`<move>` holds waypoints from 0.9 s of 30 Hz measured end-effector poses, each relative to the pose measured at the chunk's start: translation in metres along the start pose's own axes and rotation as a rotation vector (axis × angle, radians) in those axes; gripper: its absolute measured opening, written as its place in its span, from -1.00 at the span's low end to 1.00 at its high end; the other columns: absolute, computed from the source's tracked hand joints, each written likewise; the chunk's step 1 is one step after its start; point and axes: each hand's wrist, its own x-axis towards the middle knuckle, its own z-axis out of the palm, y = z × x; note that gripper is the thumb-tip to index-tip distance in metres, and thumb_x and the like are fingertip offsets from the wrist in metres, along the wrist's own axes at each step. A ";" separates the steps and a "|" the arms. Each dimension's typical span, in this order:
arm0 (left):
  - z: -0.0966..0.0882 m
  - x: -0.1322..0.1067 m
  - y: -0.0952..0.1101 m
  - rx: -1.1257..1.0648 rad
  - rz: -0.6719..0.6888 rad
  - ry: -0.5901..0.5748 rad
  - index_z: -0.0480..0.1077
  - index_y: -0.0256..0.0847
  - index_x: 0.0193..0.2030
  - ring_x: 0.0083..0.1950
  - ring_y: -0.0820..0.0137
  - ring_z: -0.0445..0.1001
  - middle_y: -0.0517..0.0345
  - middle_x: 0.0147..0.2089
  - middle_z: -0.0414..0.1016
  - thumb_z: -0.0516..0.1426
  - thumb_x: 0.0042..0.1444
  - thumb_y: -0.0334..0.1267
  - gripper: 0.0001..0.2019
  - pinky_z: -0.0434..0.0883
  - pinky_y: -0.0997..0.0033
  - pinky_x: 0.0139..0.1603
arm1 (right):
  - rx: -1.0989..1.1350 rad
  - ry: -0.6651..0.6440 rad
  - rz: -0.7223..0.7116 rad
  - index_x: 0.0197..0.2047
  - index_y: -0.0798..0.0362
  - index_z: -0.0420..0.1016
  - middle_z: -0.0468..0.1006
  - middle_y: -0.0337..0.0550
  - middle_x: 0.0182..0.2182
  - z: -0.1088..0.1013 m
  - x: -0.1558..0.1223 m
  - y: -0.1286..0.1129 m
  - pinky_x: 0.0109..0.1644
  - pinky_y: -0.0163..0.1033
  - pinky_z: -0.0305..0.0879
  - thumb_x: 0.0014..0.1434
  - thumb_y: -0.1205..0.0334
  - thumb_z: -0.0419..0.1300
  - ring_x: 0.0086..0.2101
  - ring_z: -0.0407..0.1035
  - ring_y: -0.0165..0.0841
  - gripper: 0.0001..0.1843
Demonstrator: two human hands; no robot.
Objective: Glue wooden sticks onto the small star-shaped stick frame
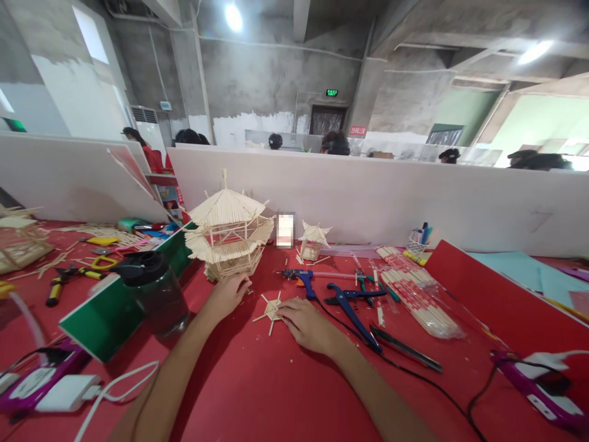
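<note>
A two-tiered pagoda model [229, 235] made of thin wooden sticks stands on the red table [276, 393]. My left hand [229, 294] rests against its base, fingers curled on the lower edge. My right hand [306, 323] lies palm down on the table, fingertips pressing a small star-shaped stick piece [271, 309] flat. A blue glue gun [301, 281] lies just beyond my right hand, with blue-handled pliers [350, 302] to its right.
A dark water bottle [151, 291] stands left of my arm by a green-and-white divider [115, 307]. A smaller stick model [313, 240], bundled sticks [416, 294], cables, chargers [64, 393] and hand tools lie around. A white partition [391, 202] runs behind; people sit beyond it.
</note>
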 end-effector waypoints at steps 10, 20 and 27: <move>-0.002 0.000 -0.004 0.216 -0.189 -0.125 0.48 -0.12 -0.20 -0.11 0.24 0.53 0.09 -0.16 0.59 0.06 0.27 -0.24 -0.84 0.29 0.42 -0.25 | -0.001 0.087 0.061 -0.01 0.04 0.51 0.56 -0.08 -0.03 -0.012 0.002 0.004 0.08 -0.22 0.22 0.32 0.36 0.02 -0.03 0.39 -0.30 -0.72; 0.001 -0.001 -0.003 0.268 -0.220 -0.115 0.49 -0.17 -0.29 -0.14 0.18 0.52 0.01 -0.11 0.54 0.09 0.24 -0.08 -0.75 0.31 0.34 -0.26 | -0.176 0.000 0.585 -0.21 0.02 0.52 0.63 -0.15 -0.30 -0.040 -0.006 0.018 -0.26 -0.32 0.18 0.26 0.18 0.14 -0.28 0.50 -0.31 -0.84; 0.006 -0.004 0.004 0.073 0.128 -0.142 0.48 -0.22 -0.19 -0.08 0.25 0.47 -0.01 -0.12 0.50 -0.05 0.34 -0.11 -0.67 0.35 0.31 -0.05 | -0.351 -0.193 0.631 -0.12 0.11 0.52 0.61 0.09 -0.14 -0.031 -0.003 0.005 -0.18 -0.21 0.28 0.29 0.22 0.09 -0.14 0.52 -0.12 -0.78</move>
